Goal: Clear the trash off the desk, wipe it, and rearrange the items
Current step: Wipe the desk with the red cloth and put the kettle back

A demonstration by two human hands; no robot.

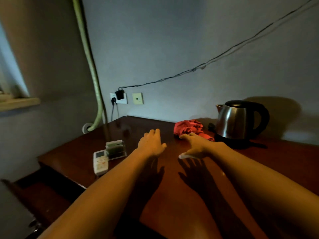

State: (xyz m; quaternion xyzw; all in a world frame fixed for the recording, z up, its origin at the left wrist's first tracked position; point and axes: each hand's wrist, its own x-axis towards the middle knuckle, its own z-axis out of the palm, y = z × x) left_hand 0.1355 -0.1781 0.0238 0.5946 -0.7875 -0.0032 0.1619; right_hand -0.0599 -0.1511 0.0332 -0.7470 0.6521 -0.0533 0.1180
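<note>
Red cloth (189,127) beyond right hand (195,146)

No legible text; remote control (100,162) markings blurred.

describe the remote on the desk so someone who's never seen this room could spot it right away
Start at the dark wooden desk and go to its left edge. There, beside a small clear holder of packets, lies the remote, flat and face up. It is the only white thing on the desk, slim, with a little screen above rows of buttons.
</note>
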